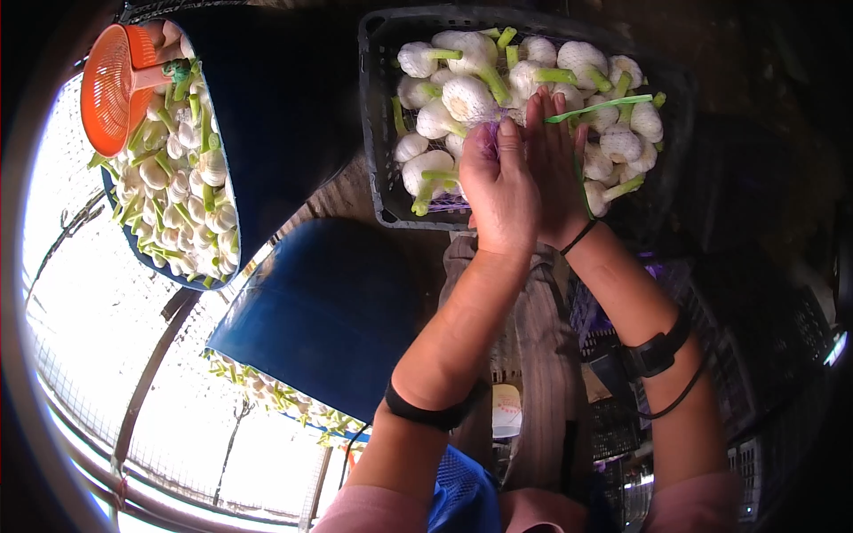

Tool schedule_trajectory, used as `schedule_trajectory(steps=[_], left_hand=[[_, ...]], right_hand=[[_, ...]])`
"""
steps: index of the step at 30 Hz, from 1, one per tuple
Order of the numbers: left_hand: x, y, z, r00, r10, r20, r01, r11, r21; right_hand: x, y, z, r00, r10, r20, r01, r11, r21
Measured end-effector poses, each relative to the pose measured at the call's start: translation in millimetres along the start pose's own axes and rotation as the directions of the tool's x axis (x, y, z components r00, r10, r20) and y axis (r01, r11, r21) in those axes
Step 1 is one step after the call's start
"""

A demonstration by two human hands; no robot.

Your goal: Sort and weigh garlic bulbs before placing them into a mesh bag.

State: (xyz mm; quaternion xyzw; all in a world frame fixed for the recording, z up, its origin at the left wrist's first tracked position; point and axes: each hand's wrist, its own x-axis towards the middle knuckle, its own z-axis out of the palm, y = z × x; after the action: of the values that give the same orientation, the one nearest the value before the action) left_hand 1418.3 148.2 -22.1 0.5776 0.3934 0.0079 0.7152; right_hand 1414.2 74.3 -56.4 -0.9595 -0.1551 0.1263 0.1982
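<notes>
My left hand [501, 180] lies over a purple mesh bag of garlic bulbs, with the gathered purple netting [492, 138] between its thumb and forefinger. Pressed against it, my right hand [554, 160] has its fingers stretched out side by side; its palm is hidden. A thin green strip [613, 106] sticks out past the right fingertips, and a green length also runs down along that hand's outer edge. White garlic bulbs [466, 98] with cut green stems show through the netting. The bag rests in a black plastic crate [370, 133].
At the left, a blue tub [230, 200] holds many garlic bulbs [178, 186], with an orange plastic strainer [106, 93] on top. A second blue container [313, 313] with garlic stands nearer. Dark crates [706, 333] are at the right. A white cup-like container [506, 410] sits below my legs.
</notes>
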Motion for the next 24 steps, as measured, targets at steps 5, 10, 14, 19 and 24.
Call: schedule_trajectory(steps=[5, 10, 14, 19, 24], left_hand=[[-17.5, 2.2, 0.6, 0.995, 0.096, -0.004, -0.096, 0.995, 0.012], [-28.6, 18.3, -33.7, 0.938, 0.213, 0.272, -0.307, 0.877, 0.370], [-28.3, 40.5, -46.0, 0.800, 0.270, 0.535, -0.590, 0.518, 0.620], [-10.6, 61.6, -49.4, 0.667, 0.130, 0.734, -0.684, 0.498, 0.533], [38.8, 79.7, -44.2, 0.943, -0.059, 0.328, -0.139, 0.825, 0.547]], right_hand=[[12.0, -3.6, 23.0, 0.952, 0.073, -0.296, -0.039, 0.992, 0.121], [21.3, -6.1, 10.3, 0.909, 0.051, -0.413, 0.058, 0.967, 0.247], [13.3, 3.0, 0.7, 0.971, -0.079, -0.228, 0.115, 0.982, 0.147], [16.6, 5.6, 2.5, 0.971, -0.074, -0.229, 0.155, 0.920, 0.359], [13.8, 5.8, 13.2, 0.956, 0.048, -0.290, 0.091, 0.890, 0.446]])
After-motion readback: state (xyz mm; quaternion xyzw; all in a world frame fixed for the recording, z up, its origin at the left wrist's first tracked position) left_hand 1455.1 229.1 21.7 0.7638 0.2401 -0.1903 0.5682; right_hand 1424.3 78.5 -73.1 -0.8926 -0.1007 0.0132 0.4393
